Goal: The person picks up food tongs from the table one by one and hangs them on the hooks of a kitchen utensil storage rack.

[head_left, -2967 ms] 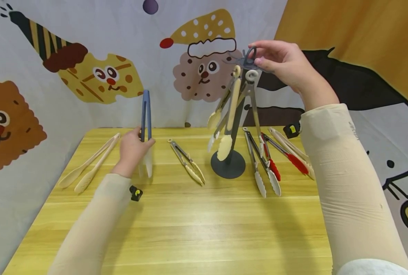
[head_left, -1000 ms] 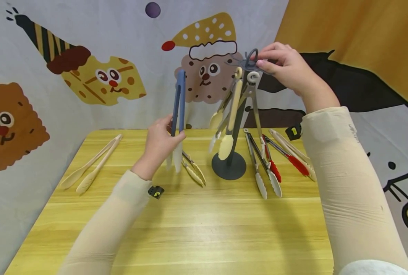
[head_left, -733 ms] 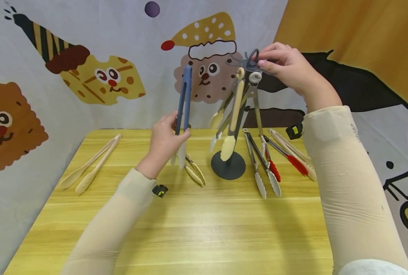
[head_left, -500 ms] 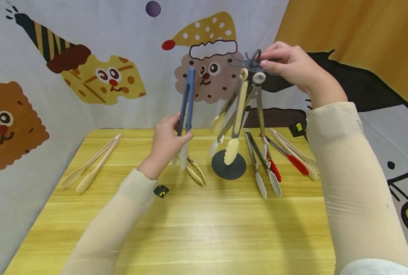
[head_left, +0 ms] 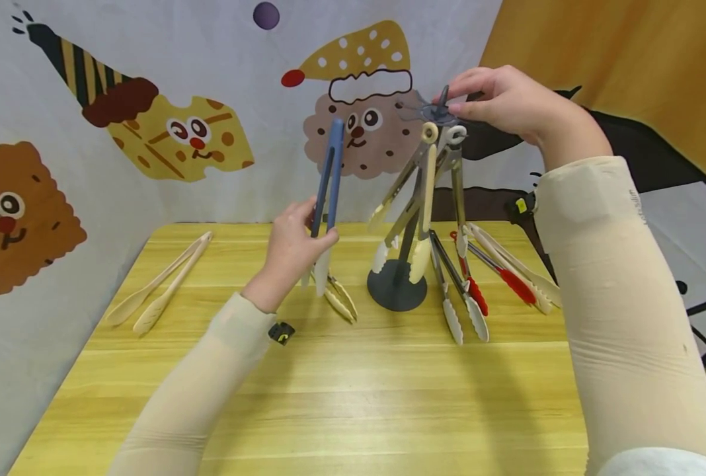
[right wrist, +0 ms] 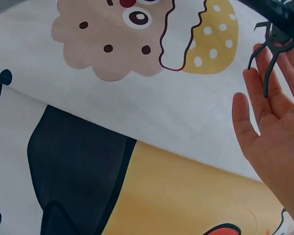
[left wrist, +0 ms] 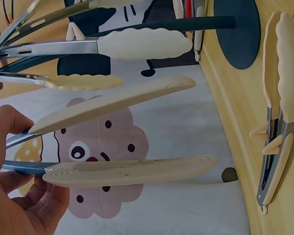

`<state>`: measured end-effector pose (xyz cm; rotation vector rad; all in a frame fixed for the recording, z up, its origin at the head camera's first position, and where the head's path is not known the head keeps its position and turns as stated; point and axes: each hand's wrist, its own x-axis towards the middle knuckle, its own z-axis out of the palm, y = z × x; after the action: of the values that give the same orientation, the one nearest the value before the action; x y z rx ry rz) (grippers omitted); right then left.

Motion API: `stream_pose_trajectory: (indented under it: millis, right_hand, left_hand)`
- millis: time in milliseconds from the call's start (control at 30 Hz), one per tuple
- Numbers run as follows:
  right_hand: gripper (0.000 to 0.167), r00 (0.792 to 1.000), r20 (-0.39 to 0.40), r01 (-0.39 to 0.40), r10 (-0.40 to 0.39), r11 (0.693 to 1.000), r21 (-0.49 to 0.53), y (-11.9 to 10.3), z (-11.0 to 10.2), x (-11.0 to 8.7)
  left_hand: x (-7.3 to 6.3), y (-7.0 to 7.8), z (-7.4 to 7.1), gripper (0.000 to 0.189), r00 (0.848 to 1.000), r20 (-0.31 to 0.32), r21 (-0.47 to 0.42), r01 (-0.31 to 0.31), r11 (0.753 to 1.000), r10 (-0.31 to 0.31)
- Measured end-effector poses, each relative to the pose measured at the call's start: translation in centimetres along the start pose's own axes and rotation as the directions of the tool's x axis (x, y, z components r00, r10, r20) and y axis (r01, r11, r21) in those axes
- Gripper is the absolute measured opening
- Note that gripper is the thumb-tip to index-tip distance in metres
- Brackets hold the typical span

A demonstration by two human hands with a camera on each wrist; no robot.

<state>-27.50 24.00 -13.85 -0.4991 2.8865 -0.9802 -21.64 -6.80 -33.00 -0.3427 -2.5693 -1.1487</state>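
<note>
My left hand (head_left: 290,248) grips blue-handled tongs (head_left: 336,158), held upright above the table left of the stand. Their two pale tips (left wrist: 130,169) spread apart in the left wrist view. At the top of the dark tong stand (head_left: 390,291), the thumb and fingers of my right hand (head_left: 510,106) pinch the hooked top ring (head_left: 437,115). Several tongs hang from the hooks, among them cream-handled tongs (head_left: 429,192) facing me. The right wrist view shows the right hand's fingers (right wrist: 269,93) beside the hooks; its thumb is out of that view.
Beige tongs (head_left: 165,291) lie at the table's left. Small cream-tipped tongs (head_left: 342,297) lie behind the held pair, partly hidden. White-tipped tongs (head_left: 460,297), red-tipped tongs (head_left: 510,281) and another beige pair (head_left: 525,264) lie right of the stand. A cartoon-printed cloth (head_left: 210,198) hangs behind.
My left hand has lifted the blue-handled tongs and carried them right, towards the stand. The stand's top has turned under my right hand, and the hanging tongs have swung to the right.
</note>
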Motion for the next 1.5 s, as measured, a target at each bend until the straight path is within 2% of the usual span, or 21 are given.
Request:
stream_pose_trajectory:
  millis: [267, 400, 600, 833, 933, 1167, 1300, 1500]
  right_hand:
    - [0.034, 0.995, -0.081, 0.054, -0.058, 0.997, -0.06, -0.5, 1.0, -0.3]
    - [0.039, 0.992, -0.104, 0.062, -0.071, 0.994, -0.089, -0.7, 1.3, -0.5]
    - [0.047, 0.993, -0.094, 0.071, -0.075, 0.997, -0.042, -0.5, 1.8, -0.9]
    - [0.044, 0.986, -0.124, 0.107, -0.111, 0.993, -0.043, 0.3, 2.1, -1.2]
    - [0.044, 0.987, -0.12, 0.106, -0.11, 0.994, -0.04, 0.5, 2.0, -1.1]
    - [0.045, 0.996, -0.073, 0.058, -0.054, 0.997, 0.052, 0.7, 1.4, -1.2]
    - [0.043, 0.998, -0.045, 0.057, -0.053, 0.994, 0.094, 0.6, 1.1, -1.2]
    - [0.044, 0.999, -0.029, 0.034, -0.032, 0.995, 0.09, 0.6, 0.6, -1.0]
  left_hand:
    - [-0.2, 0.2, 0.0, 0.049, 1.0, 0.001, 0.001, 0.002, 1.0, -0.002]
    - [-0.3, 0.3, 0.0, 0.047, 1.0, 0.0, 0.003, 0.0, 1.0, 0.0]
    - [-0.4, 0.2, 0.0, 0.042, 1.0, -0.002, 0.004, -0.009, 1.0, 0.009]
    - [-0.4, 0.2, 0.0, 0.036, 1.0, 0.004, 0.019, -0.013, 1.0, 0.013]
    - [-0.4, 0.3, 0.0, 0.036, 1.0, 0.007, 0.016, -0.01, 1.0, 0.01]
    - [-0.4, 0.7, -0.1, 0.041, 1.0, 0.004, 0.006, -0.018, 1.0, 0.018]
    - [-0.3, 1.1, -0.1, 0.044, 1.0, 0.0, 0.0, -0.023, 1.0, 0.023]
    - [-0.3, 1.4, 0.0, 0.039, 0.999, -0.019, 0.016, -0.042, 0.999, 0.043]
